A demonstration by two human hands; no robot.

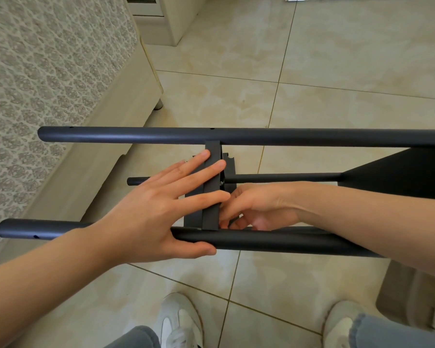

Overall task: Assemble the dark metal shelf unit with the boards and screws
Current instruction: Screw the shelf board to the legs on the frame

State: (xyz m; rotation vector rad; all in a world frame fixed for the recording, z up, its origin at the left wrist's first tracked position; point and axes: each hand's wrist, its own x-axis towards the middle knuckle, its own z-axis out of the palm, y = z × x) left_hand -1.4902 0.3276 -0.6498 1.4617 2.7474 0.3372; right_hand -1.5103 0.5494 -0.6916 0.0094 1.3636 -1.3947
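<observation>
The frame lies on its side above the floor (312, 59), and a board (210, 217) stands edge-up between the two hands.

**Hand state**
- The left hand (161, 212) is spread wide. Its straight fingers press flat across the board edge, and its thumb lies along the near tube (274, 241).
- The right hand (251, 209) reaches in just behind the board with its fingers curled. What they hold cannot be told, because the board hides the fingertips.

**Step in hand (judged):** fix the board to the tubes with a screw.

**Procedure**
1. Press evenly with the left hand so the board sits square between the near tube and the far tube (136, 134), beyond the left fingertips.
2. Check that the board end meets the hole (212, 128) in the far tube.
3. Start the screw by fingertip and turn it lightly until the thread catches. A small bright fitting (221, 183) shows just above the right hand, though its type is unclear.
4. Do not tighten fully until every corner is started.

**Caution:** if the left hand lifts early, the board is likely to tilt and the screw to cross-thread.
</observation>
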